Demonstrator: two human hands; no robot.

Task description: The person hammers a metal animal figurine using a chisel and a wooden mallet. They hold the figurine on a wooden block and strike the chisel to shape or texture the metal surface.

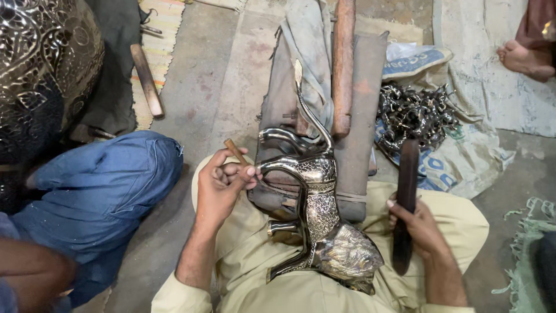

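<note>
A shiny engraved metal lion figure (315, 203) lies on its side across my lap and a padded grey block (359, 116), head toward me and tail pointing away. My left hand (223, 182) grips a thin wooden-handled tool (236, 152), its tip against the lion's hind leg. To the right of the figure, my right hand (420, 223) holds a dark flat wooden mallet stick (405, 203) upright, apart from the lion.
A pile of small metal figures (414, 116) sits on a printed sack at right. A person in blue trousers (98, 191) sits at left beside a large engraved metal vessel (40, 69). Wooden sticks (146, 81) lie on the floor; another person's foot (524, 58) is top right.
</note>
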